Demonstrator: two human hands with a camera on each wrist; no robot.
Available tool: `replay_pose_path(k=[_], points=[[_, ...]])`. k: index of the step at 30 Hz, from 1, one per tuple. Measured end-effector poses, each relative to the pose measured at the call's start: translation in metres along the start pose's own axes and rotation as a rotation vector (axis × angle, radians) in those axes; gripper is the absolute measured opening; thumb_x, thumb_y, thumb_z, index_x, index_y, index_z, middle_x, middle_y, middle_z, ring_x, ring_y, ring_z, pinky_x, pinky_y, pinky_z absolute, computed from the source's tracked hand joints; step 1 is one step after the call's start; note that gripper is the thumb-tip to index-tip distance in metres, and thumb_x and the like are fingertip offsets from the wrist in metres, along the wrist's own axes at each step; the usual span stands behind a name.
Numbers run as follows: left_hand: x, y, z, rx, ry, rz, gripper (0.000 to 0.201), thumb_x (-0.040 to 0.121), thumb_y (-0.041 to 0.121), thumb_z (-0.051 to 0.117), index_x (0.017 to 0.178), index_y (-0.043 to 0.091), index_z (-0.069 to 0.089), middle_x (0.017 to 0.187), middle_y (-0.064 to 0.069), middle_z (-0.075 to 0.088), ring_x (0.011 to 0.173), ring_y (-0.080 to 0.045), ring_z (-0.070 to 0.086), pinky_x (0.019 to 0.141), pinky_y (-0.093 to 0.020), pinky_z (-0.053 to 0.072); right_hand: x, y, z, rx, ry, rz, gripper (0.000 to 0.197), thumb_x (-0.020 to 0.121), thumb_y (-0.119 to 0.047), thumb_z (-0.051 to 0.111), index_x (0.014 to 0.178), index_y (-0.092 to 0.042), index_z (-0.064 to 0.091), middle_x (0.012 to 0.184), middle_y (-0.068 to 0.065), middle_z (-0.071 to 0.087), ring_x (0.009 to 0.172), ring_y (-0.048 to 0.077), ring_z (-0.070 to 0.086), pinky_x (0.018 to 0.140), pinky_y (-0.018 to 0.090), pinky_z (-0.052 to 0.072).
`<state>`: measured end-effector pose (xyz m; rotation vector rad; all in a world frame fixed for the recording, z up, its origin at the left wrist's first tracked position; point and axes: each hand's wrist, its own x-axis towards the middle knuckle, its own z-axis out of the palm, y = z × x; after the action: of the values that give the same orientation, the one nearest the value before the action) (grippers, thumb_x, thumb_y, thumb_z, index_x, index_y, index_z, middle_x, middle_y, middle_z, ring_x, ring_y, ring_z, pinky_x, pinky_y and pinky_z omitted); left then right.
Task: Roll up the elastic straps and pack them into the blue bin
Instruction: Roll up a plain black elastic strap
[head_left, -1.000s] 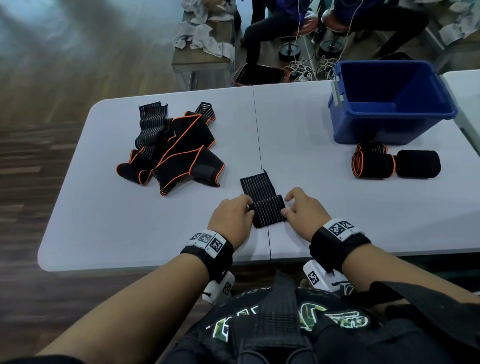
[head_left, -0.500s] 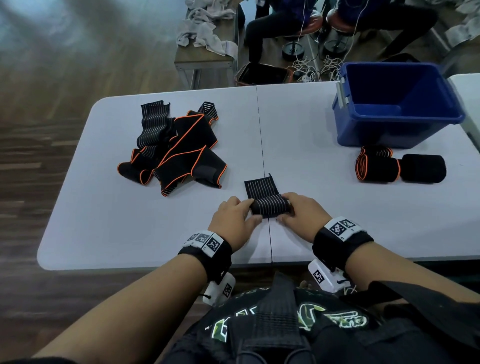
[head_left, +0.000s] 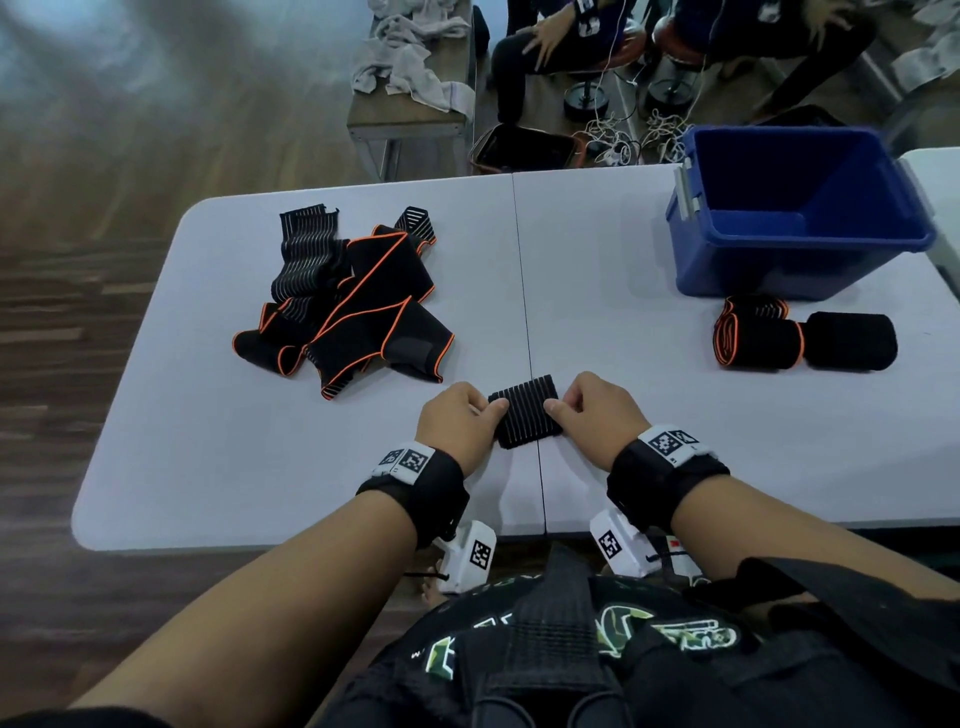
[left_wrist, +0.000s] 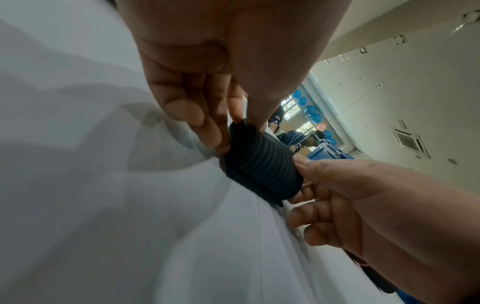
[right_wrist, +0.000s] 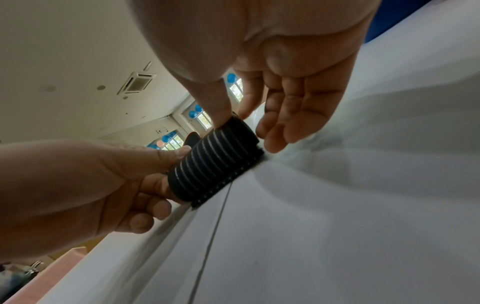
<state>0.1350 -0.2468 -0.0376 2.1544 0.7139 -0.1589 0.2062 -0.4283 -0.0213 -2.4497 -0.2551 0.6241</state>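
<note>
forearms come up from the near edge of the white table (head_left: 208, 467), each with a black wristband carrying a printed marker tag. your left hand (head_left: 457, 423) and right hand (head_left: 602, 415) face each other over the table's centre seam, and between them sits the rolled strap (head_left: 527, 418), a black ribbed elastic roll with thin pale stripes running round it, resting on the tabletop. from the left wrist view your left thumb and fingertips (left_wrist: 207, 131) pinch one end of the roll while the right thumb presses the other end. from the right wrist view the right thumb and forefinger pinch the far end and the other right fingers (right_wrist: 283, 127) hang loosely extended beside it. further out on your left lies the loose strap pile (head_left: 358, 301), flat black bands edged in orange, tangled with striped elastic lengths. out on your right, two finished rolls (head_left: 805, 340) lie side by side and touching, one orange-edged, one plain black, with a third striped roll just behind. just beyond them stands the blue bin (head_left: 691, 249), a smooth rectangular plastic tub; its visible inside shows no straps.
</note>
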Motion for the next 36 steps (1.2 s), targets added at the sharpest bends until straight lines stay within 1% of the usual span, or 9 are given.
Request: replay_pose_path(k=[6,12,16,20,25,27,31,33,36], points=[[0.012,0.012,0.002,-0.132,-0.059,0.045,0.030,0.096,0.035,0.060,0.074,0.017,0.070,0.067,-0.002,0.073,0.063,-0.016,0.069,0.077,-0.042,0.060,0.000,0.007,-0.007,0.059,0.084,0.040,0.020,0.095,-0.035,0.058,0.088,-0.017,0.054,0.083,-0.003,0.058,0.077,0.014,0.054,0.060,0.025,0.036],[0.029,0.054,0.033,-0.227,-0.193,0.086,0.018,0.095,0.025,0.060,0.088,0.017,0.075,0.060,0.008,0.066,0.054,-0.011,0.062,0.067,-0.029,0.053,-0.002,0.036,-0.037,0.162,0.170,0.144,0.016,0.093,-0.029,0.061,0.102,-0.015,0.057,0.090,-0.005,0.058,0.089,0.018,0.056,0.077,0.027,0.040],[0.035,0.080,0.061,-0.254,-0.275,0.106,0.016,0.095,0.024,0.064,0.104,0.015,0.073,0.069,0.006,0.068,0.057,-0.008,0.061,0.061,-0.024,0.046,-0.006,0.061,-0.061,0.295,0.233,0.184,0.033,0.093,-0.023,0.062,0.124,-0.012,0.058,0.106,-0.001,0.062,0.101,0.018,0.060,0.094,0.033,0.048],[0.035,0.107,0.084,-0.289,-0.341,0.136,0.026,0.095,0.020,0.065,0.120,0.020,0.065,0.087,0.005,0.071,0.075,-0.015,0.064,0.075,-0.034,0.053,-0.008,0.079,-0.080,0.412,0.291,0.188,0.042,0.092,-0.017,0.063,0.132,-0.011,0.055,0.128,0.005,0.061,0.110,0.017,0.060,0.103,0.037,0.046],[0.036,0.133,0.099,-0.264,-0.384,0.138,0.049,0.092,0.023,0.067,0.138,0.011,0.058,0.116,-0.007,0.072,0.102,-0.028,0.070,0.097,-0.047,0.053,-0.007,0.092,-0.090,0.457,0.282,0.156,0.050,0.091,-0.017,0.064,0.138,-0.013,0.050,0.140,0.002,0.056,0.110,0.015,0.061,0.106,0.035,0.044],[0.036,0.136,0.099,-0.241,-0.382,0.139,0.050,0.088,0.028,0.068,0.135,0.014,0.059,0.114,-0.007,0.072,0.108,-0.033,0.068,0.097,-0.050,0.053,-0.007,0.095,-0.090,0.464,0.281,0.153,0.049,0.091,-0.016,0.064,0.138,-0.013,0.050,0.138,0.002,0.057,0.109,0.016,0.062,0.106,0.037,0.045],[0.039,0.130,0.095,-0.223,-0.342,0.152,0.038,0.082,0.036,0.066,0.117,0.023,0.061,0.105,-0.003,0.070,0.088,-0.022,0.066,0.092,-0.051,0.056,-0.007,0.105,-0.091,0.434,0.335,0.193,0.043,0.092,-0.021,0.064,0.132,-0.012,0.053,0.125,0.003,0.063,0.105,0.017,0.061,0.100,0.035,0.047],[0.040,0.121,0.091,-0.212,-0.322,0.150,0.026,0.085,0.036,0.064,0.109,0.028,0.061,0.099,-0.001,0.069,0.084,-0.020,0.065,0.090,-0.051,0.056,-0.007,0.108,-0.092,0.418,0.363,0.195,0.037,0.093,-0.022,0.063,0.127,-0.012,0.056,0.113,-0.001,0.064,0.099,0.016,0.060,0.094,0.032,0.048],[0.038,0.110,0.083,-0.206,-0.305,0.130,0.022,0.078,0.042,0.060,0.099,0.034,0.060,0.094,-0.001,0.069,0.083,-0.022,0.066,0.088,-0.050,0.058,-0.008,0.107,-0.091,0.406,0.387,0.174,0.028,0.092,-0.022,0.063,0.119,-0.014,0.059,0.098,-0.008,0.062,0.093,0.016,0.062,0.090,0.038,0.053]])
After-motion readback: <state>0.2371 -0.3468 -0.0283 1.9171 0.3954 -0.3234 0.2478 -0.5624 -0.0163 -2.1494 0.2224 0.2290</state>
